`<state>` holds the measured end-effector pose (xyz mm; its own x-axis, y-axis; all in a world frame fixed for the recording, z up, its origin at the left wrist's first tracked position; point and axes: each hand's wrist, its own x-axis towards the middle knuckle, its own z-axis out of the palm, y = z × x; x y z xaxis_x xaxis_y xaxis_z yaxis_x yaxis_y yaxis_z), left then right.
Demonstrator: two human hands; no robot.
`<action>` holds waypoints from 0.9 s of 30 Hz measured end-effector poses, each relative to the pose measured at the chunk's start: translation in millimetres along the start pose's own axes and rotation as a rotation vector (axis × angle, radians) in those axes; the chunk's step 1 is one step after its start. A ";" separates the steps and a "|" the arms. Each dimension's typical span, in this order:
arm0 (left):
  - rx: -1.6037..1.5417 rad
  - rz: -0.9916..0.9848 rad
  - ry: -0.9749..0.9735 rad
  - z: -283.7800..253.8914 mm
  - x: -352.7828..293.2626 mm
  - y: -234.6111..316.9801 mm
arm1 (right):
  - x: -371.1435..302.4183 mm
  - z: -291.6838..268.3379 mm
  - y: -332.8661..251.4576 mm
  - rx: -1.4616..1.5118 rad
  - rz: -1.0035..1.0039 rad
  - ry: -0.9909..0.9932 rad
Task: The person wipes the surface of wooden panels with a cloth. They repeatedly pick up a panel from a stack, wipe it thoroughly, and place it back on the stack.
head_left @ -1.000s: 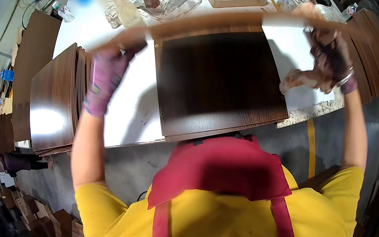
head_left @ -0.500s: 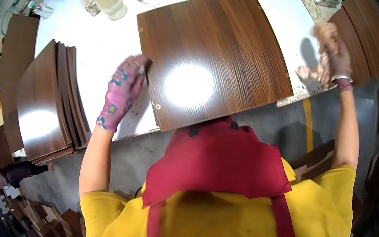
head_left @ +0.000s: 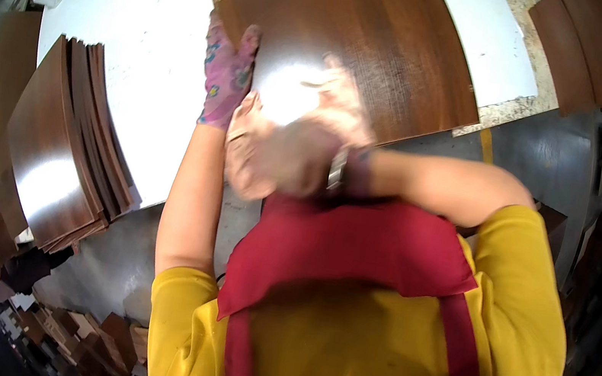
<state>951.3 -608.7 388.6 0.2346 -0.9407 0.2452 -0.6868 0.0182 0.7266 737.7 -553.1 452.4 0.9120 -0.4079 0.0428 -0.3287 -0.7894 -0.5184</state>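
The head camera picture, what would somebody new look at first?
Probably the big brown board lying on the white table, with a bright glare on it. Next, the flowery pink-gloved left hand at its left edge. Then the blurry right hand with a pale cloth, by the board's near edge.

Your right hand (head_left: pixel 303 159) is blurred, and with the cloth (head_left: pixel 345 103) hides the brown panel (head_left: pixel 382 49)'s left corner near the table (head_left: pixel 152 67)'s front edge. Its far edge is partly cut off
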 end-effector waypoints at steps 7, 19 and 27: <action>-0.010 -0.063 0.022 -2.2 -3.8 19.2 | -16.0 -29.7 -12.6 -0.053 -0.002 -0.464; 0.004 -0.088 0.044 2.9 -4.0 11.1 | 25.0 15.2 -37.3 -0.094 -0.218 -0.027; -1.059 0.119 -0.080 26.6 -18.5 -32.3 | 25.6 15.4 -49.6 -0.261 -0.205 -0.097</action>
<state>950.8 -601.0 343.6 0.1327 -0.9322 0.3368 0.2538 0.3604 0.8976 781.1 -517.3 466.1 0.9806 -0.1926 0.0355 -0.1761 -0.9463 -0.2710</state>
